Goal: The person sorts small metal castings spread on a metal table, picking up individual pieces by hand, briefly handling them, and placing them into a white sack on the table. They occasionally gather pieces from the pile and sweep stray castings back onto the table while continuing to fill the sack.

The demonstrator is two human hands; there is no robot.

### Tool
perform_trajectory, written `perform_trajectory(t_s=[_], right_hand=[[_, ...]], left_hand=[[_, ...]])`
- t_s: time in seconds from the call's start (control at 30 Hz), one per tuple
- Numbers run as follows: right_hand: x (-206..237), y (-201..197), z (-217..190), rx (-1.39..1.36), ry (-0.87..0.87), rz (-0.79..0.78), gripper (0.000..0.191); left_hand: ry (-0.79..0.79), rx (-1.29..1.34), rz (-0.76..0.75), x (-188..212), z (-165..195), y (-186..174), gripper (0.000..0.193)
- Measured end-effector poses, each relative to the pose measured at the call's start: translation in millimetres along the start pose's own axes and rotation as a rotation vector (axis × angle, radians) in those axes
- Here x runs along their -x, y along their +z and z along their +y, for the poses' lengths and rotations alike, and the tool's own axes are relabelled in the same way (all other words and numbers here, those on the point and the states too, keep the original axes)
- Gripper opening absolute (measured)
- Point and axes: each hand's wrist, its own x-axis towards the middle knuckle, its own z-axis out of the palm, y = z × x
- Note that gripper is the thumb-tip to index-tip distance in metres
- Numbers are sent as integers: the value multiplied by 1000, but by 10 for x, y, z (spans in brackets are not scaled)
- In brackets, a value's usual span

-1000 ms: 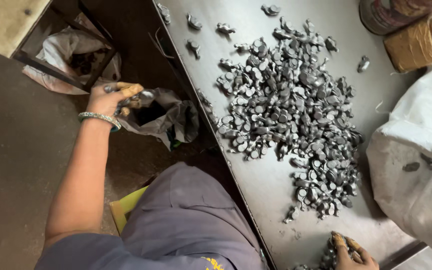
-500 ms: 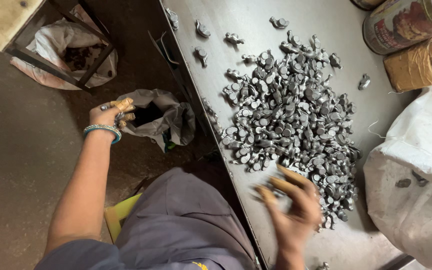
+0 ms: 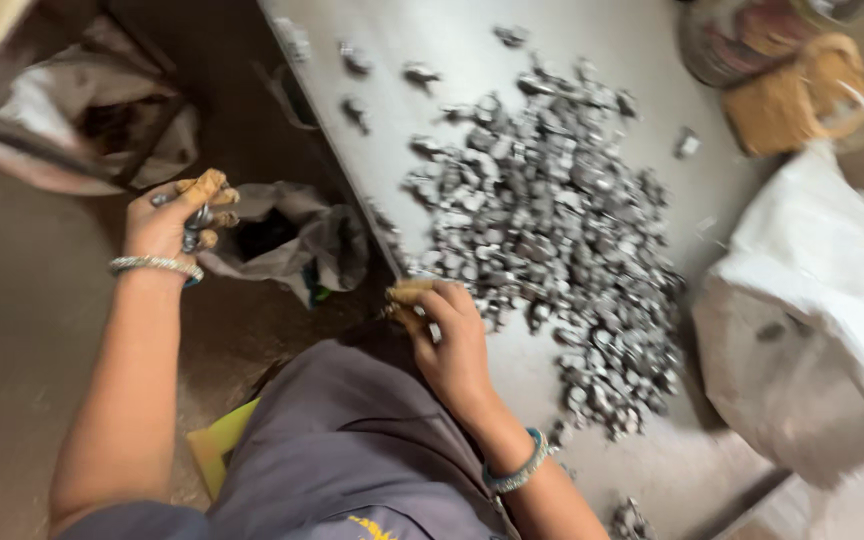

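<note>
Left hand [image 3: 174,212] clenches small metal parts [image 3: 195,216] above the dark bag [image 3: 292,240]; right hand [image 3: 449,335], fingers curled, perhaps picking at the pile [image 3: 552,230], largely unsorted at one o'clock.

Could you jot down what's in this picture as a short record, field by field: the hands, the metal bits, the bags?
Left hand: raised over the open grey sack on the floor, small metal pieces in its fingers
Right hand: at the near edge of the pile, fingers curled; blurred, so whether it grips anything cannot be told
Pile: small grey metal pieces heaped on the grey table
Right of pile: white sack
Far corner: round tin and tan basket
Wrists: a bangle on each
</note>
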Motion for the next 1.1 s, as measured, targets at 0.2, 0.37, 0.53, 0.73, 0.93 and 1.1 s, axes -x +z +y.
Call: perform_trajectory(t_s=[0.2, 0.37, 0.53, 0.73, 0.93, 1.1], right_hand=[[926, -584, 188, -9, 268, 164, 26], [1530, -855, 355, 166, 578, 448, 26], [1594, -1060, 586, 472, 511, 609, 41], [1409, -1060, 840, 580, 628, 568, 47], [1792, -1049, 1017, 422, 580, 559, 32], [2360, -1100, 1139, -758, 591, 867, 30]], left_hand=[[-85, -208, -486, 157, -39, 882, 15], [-174, -390, -825, 620, -210, 1828, 23], [-324, -491, -1074, 1179, -603, 2665, 22], [3, -874, -1039, 1644, -1185, 3109, 30], [615, -1057, -860, 1702, -1528, 3035, 39], [530, -1108, -888, 1697, -1547, 3006, 38]])
